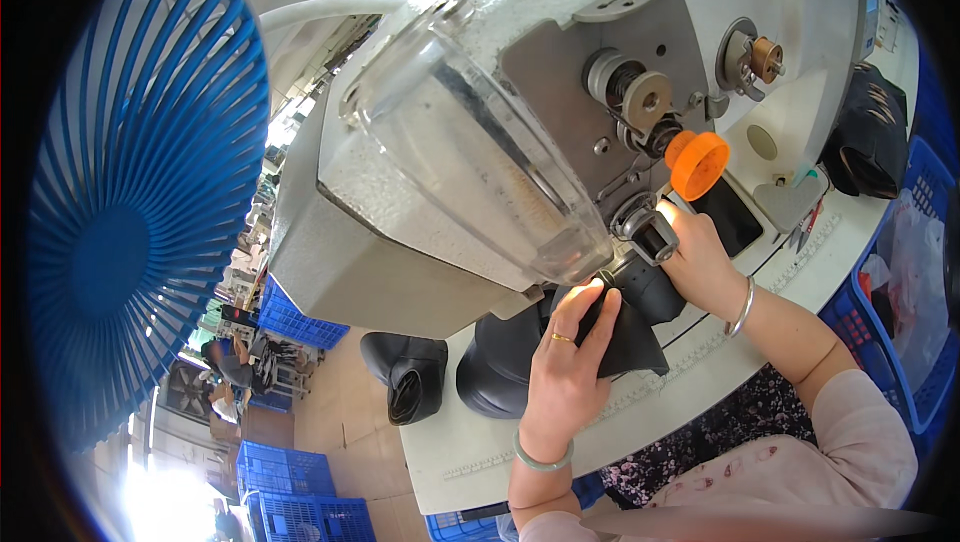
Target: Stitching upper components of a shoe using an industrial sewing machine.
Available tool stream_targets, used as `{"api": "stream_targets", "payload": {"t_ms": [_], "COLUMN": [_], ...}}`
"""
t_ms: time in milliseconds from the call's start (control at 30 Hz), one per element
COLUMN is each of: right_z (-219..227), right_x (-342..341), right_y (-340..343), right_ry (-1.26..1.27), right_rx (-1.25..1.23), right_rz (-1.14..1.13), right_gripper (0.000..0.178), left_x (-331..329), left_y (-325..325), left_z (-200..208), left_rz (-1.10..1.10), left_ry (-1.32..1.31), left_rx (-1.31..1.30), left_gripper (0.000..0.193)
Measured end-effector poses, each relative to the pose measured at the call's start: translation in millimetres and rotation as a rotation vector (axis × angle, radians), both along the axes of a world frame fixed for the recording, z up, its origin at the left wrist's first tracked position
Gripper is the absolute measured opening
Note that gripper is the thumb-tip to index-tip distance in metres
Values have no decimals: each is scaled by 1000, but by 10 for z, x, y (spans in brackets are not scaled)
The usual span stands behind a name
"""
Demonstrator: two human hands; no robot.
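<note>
A large pale sewing machine (480,142) with an orange knob (697,164) fills the middle. Under its head lies a black leather piece (632,337), looking like a shoe upper. My left hand (572,367), with a ring and a bangle, grips this piece close to the needle area, thumb and fingertips at its edge. To the right, my right hand (703,264) reaches in beside the machine's lower parts, which hide its fingertips. It is nearest the far right side of the black leather. The needle itself is hidden.
More black uppers (405,374) sit at the left table edge, others (868,132) at the far right. A blue fan (110,257) stands close on the left. A ruler strip (640,397) runs along the white table (440,442). Blue crates (290,482) stand on the floor.
</note>
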State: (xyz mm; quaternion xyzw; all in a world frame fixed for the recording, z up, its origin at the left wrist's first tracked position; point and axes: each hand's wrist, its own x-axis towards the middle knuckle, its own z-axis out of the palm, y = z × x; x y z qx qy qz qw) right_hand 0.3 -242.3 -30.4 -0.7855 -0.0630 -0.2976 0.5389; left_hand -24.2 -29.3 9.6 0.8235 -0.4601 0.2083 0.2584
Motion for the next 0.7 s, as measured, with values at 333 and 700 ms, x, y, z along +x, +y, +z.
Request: {"api": "stream_targets", "payload": {"t_ms": [333, 700], "right_z": [-6, 48], "right_x": [93, 58], "right_y": [-6, -95], "right_ry": [-81, 28], "right_rx": [-44, -116], "right_rz": [-28, 15], "right_gripper": [38, 45], "left_x": [62, 85], "left_y": [-1, 16], "left_z": [3, -26], "left_rz": [-2, 13], "left_ry": [-35, -71], "left_rx": [14, 30], "left_gripper": [79, 78]}}
